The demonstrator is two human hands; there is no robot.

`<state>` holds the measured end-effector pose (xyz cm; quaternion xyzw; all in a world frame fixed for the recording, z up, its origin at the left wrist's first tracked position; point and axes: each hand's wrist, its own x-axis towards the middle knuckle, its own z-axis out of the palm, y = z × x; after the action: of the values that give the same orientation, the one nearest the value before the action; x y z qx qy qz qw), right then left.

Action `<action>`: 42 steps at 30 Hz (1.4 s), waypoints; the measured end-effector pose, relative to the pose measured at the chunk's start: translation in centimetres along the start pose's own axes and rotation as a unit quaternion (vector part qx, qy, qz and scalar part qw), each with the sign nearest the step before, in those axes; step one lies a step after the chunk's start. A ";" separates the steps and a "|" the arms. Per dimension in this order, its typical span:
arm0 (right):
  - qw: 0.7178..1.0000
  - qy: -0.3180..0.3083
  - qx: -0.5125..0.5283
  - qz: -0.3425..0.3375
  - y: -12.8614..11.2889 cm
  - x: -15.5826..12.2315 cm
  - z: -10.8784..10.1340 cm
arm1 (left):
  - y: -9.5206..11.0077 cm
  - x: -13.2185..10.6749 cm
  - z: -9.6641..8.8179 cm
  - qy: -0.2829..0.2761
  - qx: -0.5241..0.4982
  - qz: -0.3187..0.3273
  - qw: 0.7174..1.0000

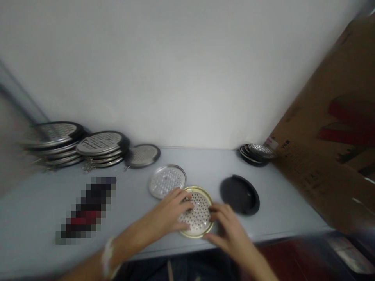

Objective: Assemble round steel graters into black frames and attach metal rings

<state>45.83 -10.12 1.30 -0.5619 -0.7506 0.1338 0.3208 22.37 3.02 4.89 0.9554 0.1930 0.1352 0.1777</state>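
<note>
A round grater disc (199,214) with many small holes lies flat in a gold-rimmed ring (197,236) near the table's front edge. My left hand (171,210) has its curled fingers on the disc's left part, thumb at the lower left rim. At the right rim, my right hand (227,226) closes its bent fingers and thumb about the edge. Just behind and to the left rests another silver perforated disc (167,180), partly covered by my left hand. A round black tray-like piece (240,195) with a raised rim lies to the right.
Stacks of larger round graters with black edges (55,134) (101,143) stand at the back left, beside a single one (144,155). Small dark dishes (254,153) sit at the back right. A cardboard box (316,156) borders the table's right side. A pixelated patch (86,207) hides something at left.
</note>
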 end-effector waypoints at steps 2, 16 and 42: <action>1.000 -0.003 0.002 0.001 -0.1 0.0 0.0 | 0.0 0.0 -0.2 -0.011 0.012 -0.001 1.000; 1.000 -0.001 -0.013 -0.002 0.1 -0.2 0.0 | -0.2 0.7 -0.7 -0.045 0.021 -0.002 0.999; 1.000 0.006 -0.016 0.002 0.1 -0.2 0.2 | -1.3 1.3 -2.2 -0.093 -0.023 0.000 0.995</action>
<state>45.84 -10.23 1.04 -0.5689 -0.7497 0.1188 0.3164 22.40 5.28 6.61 0.9595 0.1724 0.0502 0.2170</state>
